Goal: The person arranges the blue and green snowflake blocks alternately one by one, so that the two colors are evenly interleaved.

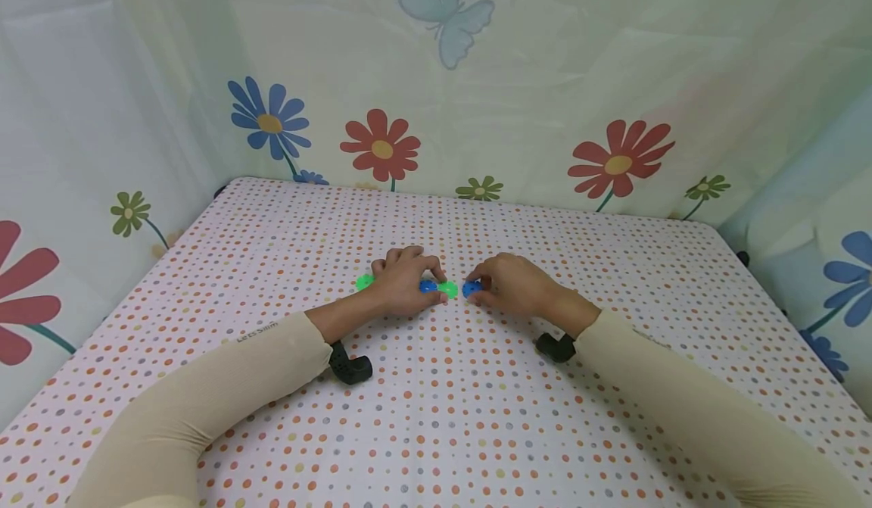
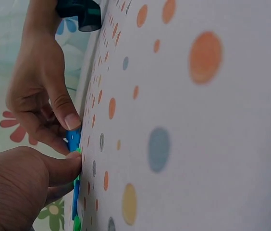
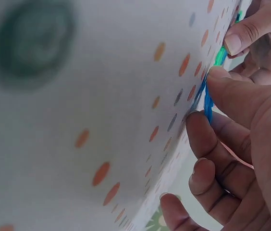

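Note:
Low over the dotted tabletop, my left hand (image 1: 405, 285) pinches a bright green notched plastic disc (image 1: 448, 289) between thumb and index finger. Beside it, under the palm, a blue disc (image 1: 427, 286) shows, and another green disc (image 1: 365, 282) peeks out at the far left of this row. The part of the row between them is hidden by the hand. My right hand (image 1: 514, 285) holds a separate-looking blue disc (image 1: 471, 288) by thumb and fingertips, just right of the green one. In the right wrist view this blue disc (image 3: 208, 101) stands edge-on near the cloth.
A white cloth with coloured dots (image 1: 436, 432) covers the table. Flowered curtains (image 1: 531, 99) hang behind it and at both sides. Black wrist-worn devices (image 1: 351, 366) sit at the cuffs of beige sleeves (image 1: 225, 387).

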Tool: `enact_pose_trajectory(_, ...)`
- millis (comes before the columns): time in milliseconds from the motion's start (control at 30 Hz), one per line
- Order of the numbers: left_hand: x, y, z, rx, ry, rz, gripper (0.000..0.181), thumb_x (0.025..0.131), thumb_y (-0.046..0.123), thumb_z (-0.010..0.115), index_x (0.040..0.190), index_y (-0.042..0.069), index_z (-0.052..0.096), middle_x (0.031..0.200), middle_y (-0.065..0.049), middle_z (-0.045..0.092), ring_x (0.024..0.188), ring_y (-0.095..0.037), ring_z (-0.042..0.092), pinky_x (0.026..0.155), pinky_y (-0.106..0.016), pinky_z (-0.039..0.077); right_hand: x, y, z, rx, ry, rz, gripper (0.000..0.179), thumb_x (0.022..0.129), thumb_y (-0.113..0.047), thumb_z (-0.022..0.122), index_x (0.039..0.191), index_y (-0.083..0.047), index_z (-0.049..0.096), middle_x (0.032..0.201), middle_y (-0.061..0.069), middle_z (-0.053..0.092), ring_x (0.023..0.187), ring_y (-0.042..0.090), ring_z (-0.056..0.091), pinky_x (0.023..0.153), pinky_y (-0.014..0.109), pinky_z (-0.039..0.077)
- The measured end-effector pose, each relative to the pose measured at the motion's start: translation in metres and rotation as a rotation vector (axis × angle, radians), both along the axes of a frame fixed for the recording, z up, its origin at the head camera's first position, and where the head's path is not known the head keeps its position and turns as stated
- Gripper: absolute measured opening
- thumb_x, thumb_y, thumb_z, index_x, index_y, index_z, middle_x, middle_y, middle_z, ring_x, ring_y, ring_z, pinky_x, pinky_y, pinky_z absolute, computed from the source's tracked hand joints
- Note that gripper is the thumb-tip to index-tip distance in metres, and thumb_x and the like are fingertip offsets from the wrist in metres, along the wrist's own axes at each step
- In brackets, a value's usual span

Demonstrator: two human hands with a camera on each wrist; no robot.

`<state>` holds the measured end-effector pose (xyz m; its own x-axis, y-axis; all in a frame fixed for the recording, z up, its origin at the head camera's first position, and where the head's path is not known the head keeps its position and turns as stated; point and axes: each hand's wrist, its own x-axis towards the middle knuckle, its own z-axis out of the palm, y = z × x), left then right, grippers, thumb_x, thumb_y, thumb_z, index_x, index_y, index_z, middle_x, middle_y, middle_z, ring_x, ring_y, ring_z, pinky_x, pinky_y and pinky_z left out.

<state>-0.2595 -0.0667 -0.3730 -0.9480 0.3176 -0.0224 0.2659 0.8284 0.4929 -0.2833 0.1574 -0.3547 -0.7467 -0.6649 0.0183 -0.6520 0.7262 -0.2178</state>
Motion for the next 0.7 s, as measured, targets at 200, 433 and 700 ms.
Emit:
enact_pose_trajectory(200, -0.0004, -0.0001, -0.0014, -0.008, 0.006, 0.006, 0.022, 0.089, 0.045, 0.07, 0.106, 0.032, 0.067, 0.16, -0.013, 0.027, 0.146, -0.041, 0.019, 0.104, -0.061, 0.02, -0.0041, -0.0027, -0.0018, -0.022, -0.022, 0.005, 0.034, 0.091, -0.028, 0.072, 0.117, -0.005, 0.072, 0.088, -0.001, 0.071, 0.067, 0.007, 0.054, 0.063, 0.024, 0.045)
enact_pose_trajectory(433, -0.0003, 0.0002, -0.0009, -0.013, -0.002, 0.007, 0.022, 0.09, 0.045, 0.069, 0.107, 0.032, 0.066, 0.161, -0.012, 0.026, 0.146, -0.04, 0.019, 0.105, -0.061, 0.02, -0.0028, -0.0035, -0.0013, -0.036, -0.05, -0.005, 0.037, 0.092, -0.025, 0.071, 0.123, -0.003, 0.069, 0.084, 0.0, 0.065, 0.066, 0.008, 0.052, 0.06, 0.023, 0.043)
enact_pose_trajectory(700, -0.0009, 0.0003, -0.0017, -0.018, 0.0, 0.007, 0.021, 0.09, 0.046, 0.069, 0.106, 0.033, 0.066, 0.161, -0.012, 0.026, 0.146, -0.04, 0.018, 0.105, -0.061, 0.02, -0.0001, -0.0028, 0.0004, -0.023, -0.062, -0.001, 0.038, 0.093, -0.021, 0.069, 0.127, -0.005, 0.066, 0.086, -0.001, 0.064, 0.068, 0.01, 0.049, 0.062, 0.024, 0.042)
